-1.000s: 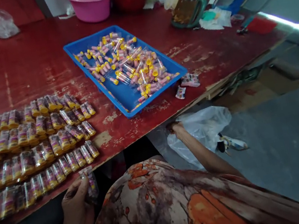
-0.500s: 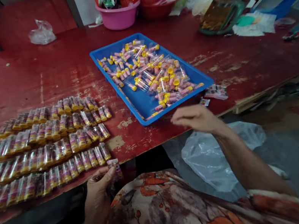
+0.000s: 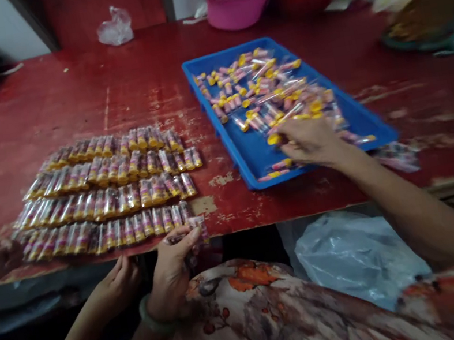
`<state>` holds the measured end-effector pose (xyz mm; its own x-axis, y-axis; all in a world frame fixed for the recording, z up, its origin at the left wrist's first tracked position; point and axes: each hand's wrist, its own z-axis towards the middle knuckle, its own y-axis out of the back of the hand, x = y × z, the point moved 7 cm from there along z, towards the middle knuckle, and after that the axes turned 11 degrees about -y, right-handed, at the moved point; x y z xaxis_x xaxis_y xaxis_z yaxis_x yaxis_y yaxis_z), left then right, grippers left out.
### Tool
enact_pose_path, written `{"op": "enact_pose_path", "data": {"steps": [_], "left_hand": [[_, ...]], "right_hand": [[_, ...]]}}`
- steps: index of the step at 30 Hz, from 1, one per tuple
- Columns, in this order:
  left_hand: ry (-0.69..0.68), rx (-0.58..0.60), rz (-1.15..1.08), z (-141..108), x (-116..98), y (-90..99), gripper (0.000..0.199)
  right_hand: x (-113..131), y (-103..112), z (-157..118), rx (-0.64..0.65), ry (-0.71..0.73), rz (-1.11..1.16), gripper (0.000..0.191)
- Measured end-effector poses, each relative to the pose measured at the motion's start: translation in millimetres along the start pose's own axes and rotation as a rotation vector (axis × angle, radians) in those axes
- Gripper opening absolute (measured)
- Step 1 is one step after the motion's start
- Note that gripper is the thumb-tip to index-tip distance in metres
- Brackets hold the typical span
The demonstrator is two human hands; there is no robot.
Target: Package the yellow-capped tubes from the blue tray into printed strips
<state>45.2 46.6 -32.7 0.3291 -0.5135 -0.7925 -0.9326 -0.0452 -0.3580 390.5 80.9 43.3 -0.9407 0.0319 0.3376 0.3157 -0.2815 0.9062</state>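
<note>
The right hand [image 3: 307, 141] reaches into the blue tray [image 3: 251, 157], right of centre, fingers curled over loose tubes [image 3: 265, 90]; its grip I cannot tell. The left hand [image 3: 172, 270] pinches a packet [image 3: 199, 227] at the table [image 3: 66, 104] edge. That packet could slip off. The red tabletop is scuffed and cluttered; the room is dim.

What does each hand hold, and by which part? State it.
Left hand pinches a small clear plastic packet by its lower end. Right hand rests on yellow-capped pink tubes in the blue plastic tray; grip unclear.
</note>
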Motion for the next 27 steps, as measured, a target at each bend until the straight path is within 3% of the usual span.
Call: {"op": "enact_pose_path", "data": {"steps": [1, 2, 4, 6, 8, 10, 12, 19, 27], "left_hand": [[-0.011, 0.008, -0.005, 1, -1, -2.8, 0.034], [-0.023, 0.007, -0.014, 2, -1, -4.7, 0.034], [-0.040, -0.015, -0.051, 4, -1, -6.7, 0.036], [-0.043, -0.039, -0.119, 7, 0, -8.0, 0.036], [-0.028, -0.057, -0.202, 9, 2, -9.8, 0.035], [-0.016, -0.074, -0.283, 10, 3, -11.8, 0.035], [-0.011, -0.081, -0.340, 11, 3, -14.6, 0.036], [-0.004, -0.050, -0.392, 3, 3, -23.9, 0.031], [-0.006, -0.103, -0.417, 7, 5, -14.9, 0.030]], "right_hand": [[15, 4, -11, -0.048, -0.018, 0.107, 0.011], [25, 8, -23, -0.113, -0.114, 0.396, 0.018], [58, -3, -48, -0.064, -0.203, 0.984, 0.035], [96, -16, -72, -0.051, -0.221, 1.280, 0.032], [130, -36, -89, 0.029, -0.235, 1.425, 0.027], [151, -52, -98, 0.100, -0.229, 1.440, 0.025], [160, -60, -103, 0.082, -0.202, 1.367, 0.024], [157, -62, -112, -0.188, -0.197, 1.281, 0.029], [157, -66, -124, -0.158, -0.183, 1.201, 0.032]]}}
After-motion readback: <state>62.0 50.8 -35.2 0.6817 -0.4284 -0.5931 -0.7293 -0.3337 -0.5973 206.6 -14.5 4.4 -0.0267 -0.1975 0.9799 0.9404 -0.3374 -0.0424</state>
